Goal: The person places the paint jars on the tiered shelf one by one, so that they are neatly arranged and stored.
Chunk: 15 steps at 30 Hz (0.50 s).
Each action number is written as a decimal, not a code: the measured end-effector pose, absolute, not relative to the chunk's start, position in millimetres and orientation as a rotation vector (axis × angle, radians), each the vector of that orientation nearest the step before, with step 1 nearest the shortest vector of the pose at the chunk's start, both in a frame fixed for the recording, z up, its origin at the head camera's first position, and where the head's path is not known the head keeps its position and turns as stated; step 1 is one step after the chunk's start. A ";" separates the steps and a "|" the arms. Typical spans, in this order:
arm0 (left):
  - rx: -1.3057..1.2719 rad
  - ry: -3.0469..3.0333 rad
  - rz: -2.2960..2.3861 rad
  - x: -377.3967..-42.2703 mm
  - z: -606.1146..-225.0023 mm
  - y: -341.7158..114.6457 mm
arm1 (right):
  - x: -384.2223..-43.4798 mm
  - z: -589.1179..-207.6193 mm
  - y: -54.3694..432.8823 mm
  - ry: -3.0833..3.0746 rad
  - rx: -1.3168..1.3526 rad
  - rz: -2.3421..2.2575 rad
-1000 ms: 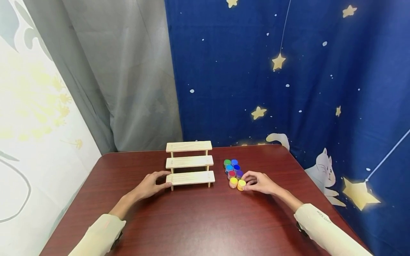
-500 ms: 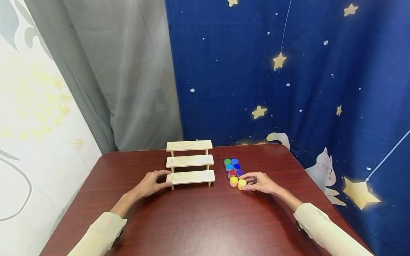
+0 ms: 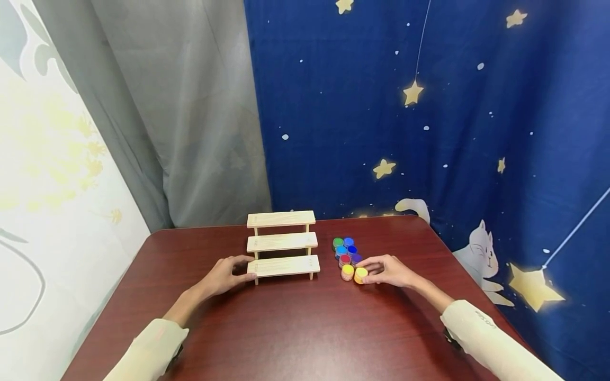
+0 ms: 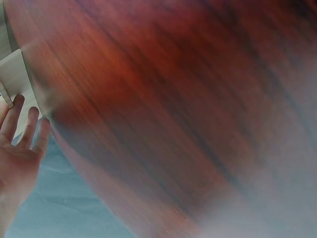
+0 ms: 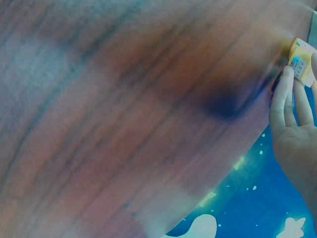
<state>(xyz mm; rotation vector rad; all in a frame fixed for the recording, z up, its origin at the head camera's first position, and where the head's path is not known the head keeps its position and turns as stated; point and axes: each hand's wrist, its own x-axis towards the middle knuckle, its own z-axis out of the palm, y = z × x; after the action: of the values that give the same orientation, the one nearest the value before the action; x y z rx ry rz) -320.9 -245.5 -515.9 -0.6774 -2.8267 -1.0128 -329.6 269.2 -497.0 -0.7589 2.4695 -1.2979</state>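
Pinching a yellow jar (image 3: 361, 275) in the right grip (image 3: 388, 271), holding the left end of a 3-board stand (image 3: 283, 265) with the left grip (image 3: 224, 274).
Probably at the step of picking up or lining up, at the near end of 8 jars (image 3: 344, 260) on the worktop (image 3: 310, 328), just beside the other yellow jar (image 3: 348, 272); cannot tell whether lifted. Seems to call next for a steady pinch, without knocking neighbours. Looks short and round, with a bright lid (image 3: 361, 272) and printed label (image 5: 298, 64).
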 end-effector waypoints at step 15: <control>-0.691 -2.780 -1.156 -320.9 -518.7 -246.4 | -340.8 -471.4 260.1 2.498 -0.867 -1.246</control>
<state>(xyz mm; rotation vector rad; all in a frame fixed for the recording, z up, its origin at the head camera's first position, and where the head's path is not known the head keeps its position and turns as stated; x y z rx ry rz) -320.9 -246.4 -518.7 -0.6908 -2.7798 -1.1560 -340.8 260.1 -471.4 -0.8670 2.4982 -1.2464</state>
